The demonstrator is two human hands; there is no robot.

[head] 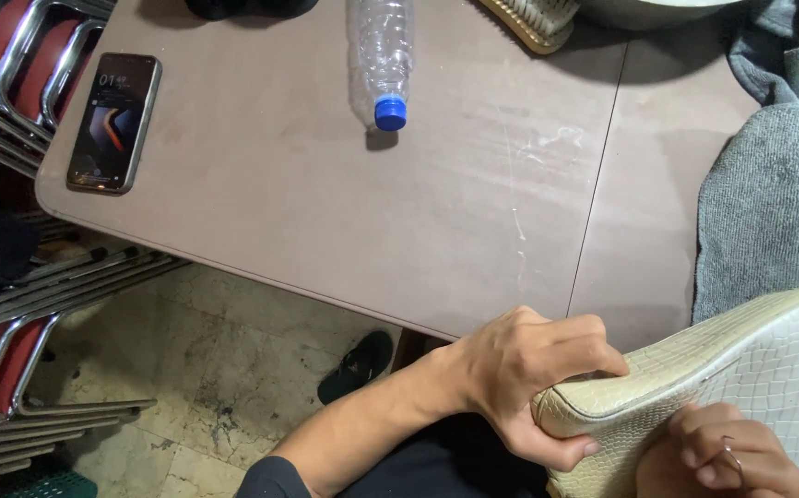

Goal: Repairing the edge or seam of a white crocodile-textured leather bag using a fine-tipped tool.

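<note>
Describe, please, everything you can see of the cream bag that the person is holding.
The bag is cream-white with a scaly, crocodile-like embossed pattern, seemingly faux leather, and a smooth piped edge. It lies tilted at the lower right, over the table's near edge, partly cut off by the picture. The left hand grips its rounded corner, fingers over the top edge, thumb beneath. The right hand, wearing a ring, rests on its face. A grey towel lies just behind it.

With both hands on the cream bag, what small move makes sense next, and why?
Probably ease the cream textured bag onto the table: the left hand pinches its end, the right hand supports it below, and it hangs off the table's edge.
</note>
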